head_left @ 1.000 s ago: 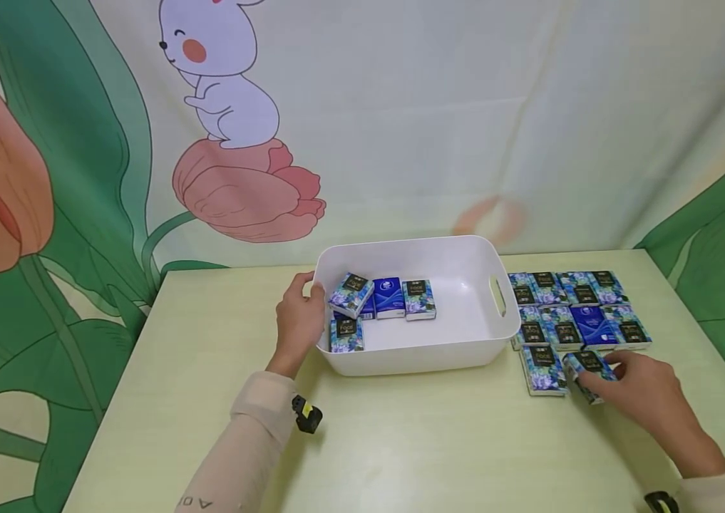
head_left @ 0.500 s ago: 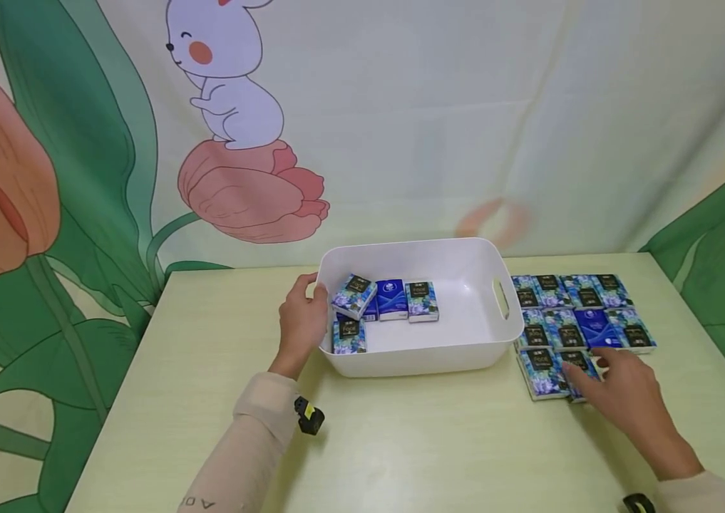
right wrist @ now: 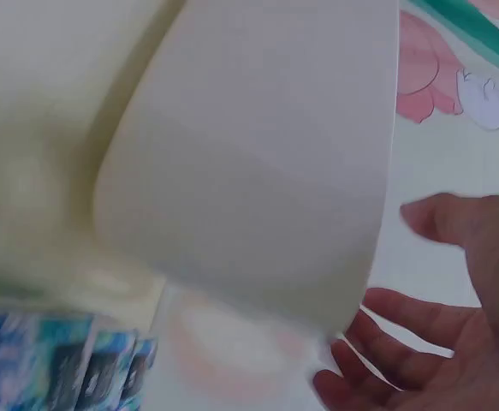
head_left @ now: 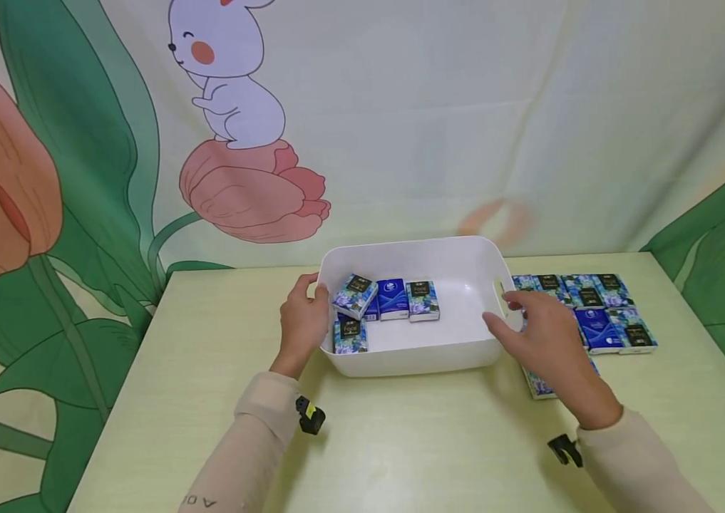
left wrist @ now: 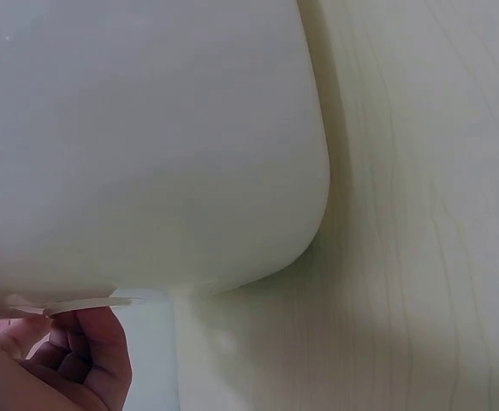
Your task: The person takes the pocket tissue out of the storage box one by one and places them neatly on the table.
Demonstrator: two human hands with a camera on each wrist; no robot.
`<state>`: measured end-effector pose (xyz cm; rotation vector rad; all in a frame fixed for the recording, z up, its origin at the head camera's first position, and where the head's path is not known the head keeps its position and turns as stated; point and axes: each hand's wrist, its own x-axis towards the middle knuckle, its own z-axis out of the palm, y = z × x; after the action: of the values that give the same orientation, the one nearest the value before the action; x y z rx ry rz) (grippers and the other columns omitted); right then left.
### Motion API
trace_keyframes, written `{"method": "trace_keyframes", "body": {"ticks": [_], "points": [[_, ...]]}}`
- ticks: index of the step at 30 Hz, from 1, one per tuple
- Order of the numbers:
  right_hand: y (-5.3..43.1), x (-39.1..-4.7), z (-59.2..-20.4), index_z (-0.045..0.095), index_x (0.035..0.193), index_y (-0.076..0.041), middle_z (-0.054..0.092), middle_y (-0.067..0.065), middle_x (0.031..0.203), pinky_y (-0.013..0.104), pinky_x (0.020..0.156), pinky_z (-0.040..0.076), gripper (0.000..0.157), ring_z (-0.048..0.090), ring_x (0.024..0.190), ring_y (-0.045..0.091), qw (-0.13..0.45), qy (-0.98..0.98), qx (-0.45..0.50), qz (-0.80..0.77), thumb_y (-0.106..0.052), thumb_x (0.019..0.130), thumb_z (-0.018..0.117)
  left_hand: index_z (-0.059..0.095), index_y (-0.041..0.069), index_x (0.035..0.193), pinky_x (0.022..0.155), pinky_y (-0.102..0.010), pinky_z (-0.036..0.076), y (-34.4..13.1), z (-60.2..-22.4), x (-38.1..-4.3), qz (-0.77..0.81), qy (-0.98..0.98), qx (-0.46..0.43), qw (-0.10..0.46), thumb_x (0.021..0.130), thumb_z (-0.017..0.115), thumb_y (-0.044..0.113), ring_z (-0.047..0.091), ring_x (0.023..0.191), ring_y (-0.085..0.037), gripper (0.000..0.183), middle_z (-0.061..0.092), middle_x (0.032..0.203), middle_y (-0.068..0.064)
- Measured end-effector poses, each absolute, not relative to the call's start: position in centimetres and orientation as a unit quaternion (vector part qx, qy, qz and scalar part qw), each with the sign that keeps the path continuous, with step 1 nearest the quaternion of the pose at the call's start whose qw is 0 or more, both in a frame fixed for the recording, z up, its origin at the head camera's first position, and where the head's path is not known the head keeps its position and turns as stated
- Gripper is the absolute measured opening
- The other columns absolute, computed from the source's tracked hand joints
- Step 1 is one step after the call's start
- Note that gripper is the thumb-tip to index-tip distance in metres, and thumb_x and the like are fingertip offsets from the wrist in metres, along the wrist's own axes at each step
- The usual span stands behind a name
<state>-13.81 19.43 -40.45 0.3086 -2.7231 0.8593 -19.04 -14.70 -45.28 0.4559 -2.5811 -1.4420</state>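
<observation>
Five small blue rect. packs [head_left: 393, 299], floral or plain, visible in white oblong plastic tub [head_left: 407, 363], one tilted atop others. More floral/plain blue packs [head_left: 597, 329] in rows on pale wood-look table [head_left: 413, 434], R of tub, partly hidden by R hand [head_left: 548, 336]. Printed flower-and-rabbit backdrop [head_left: 400, 128] behind. L hand [head_left: 303, 324]: fingers curled, gripping tub's L end. R hand: fingers apart, thumb spread, at tub's R end; contact unclear.
</observation>
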Motion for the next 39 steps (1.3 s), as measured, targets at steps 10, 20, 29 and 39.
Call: {"method": "trace_keyframes", "body": {"ticks": [10,20,29,39], "points": [[12.9,-16.3,-40.5,0.071,0.115,0.002,0.069,0.016,0.102,0.047,0.075,0.053,0.043,0.064,0.088,0.031,0.065,-0.939,0.156,0.299,-0.033,0.090,0.073,0.057,0.020,0.139,0.071,-0.046,0.057,-14.4,-44.9,-19.2,-0.471,-0.866,0.148,0.081,0.105,0.046,0.034,0.066,0.088,-0.028,0.038,0.069,0.110,-0.014],[6.3,-18.6,-41.6,0.072,0.114,0.003,0.071,0.010,0.090,0.035,0.067,0.051,0.051,0.061,0.072,0.017,-0.123,-0.932,0.211,0.267,-0.041,0.088,0.077,0.058,0.019,0.138,0.069,-0.044,0.054,-14.2,-45.0,-19.1,-0.467,-0.867,0.152,0.084,0.105,0.047,0.033,0.065,0.085,-0.028,0.038,0.069,0.105,-0.014],[2.0,-20.6,-42.9,0.067,0.089,0.000,0.054,0.000,0.071,0.028,0.057,0.039,0.045,0.045,0.062,0.014,-0.217,-0.915,0.229,0.250,-0.041,0.081,0.084,0.059,0.020,0.138,0.069,-0.043,0.051,-14.1,-45.4,-19.0,-0.464,-0.868,0.152,0.086,0.105,0.047,0.034,0.064,0.083,-0.027,0.038,0.070,0.101,-0.013],[-1.4,-20.6,-44.1,0.067,0.100,-0.004,0.063,0.004,0.076,0.035,0.067,0.054,0.049,0.057,0.067,0.020,-0.198,-0.943,0.223,0.148,-0.047,0.081,0.082,0.060,0.018,0.137,0.060,-0.042,0.051,-14.6,-45.3,-18.8,-0.466,-0.867,0.141,0.104,0.105,0.048,0.032,0.063,0.074,-0.025,0.037,0.070,0.094,-0.013]]}}
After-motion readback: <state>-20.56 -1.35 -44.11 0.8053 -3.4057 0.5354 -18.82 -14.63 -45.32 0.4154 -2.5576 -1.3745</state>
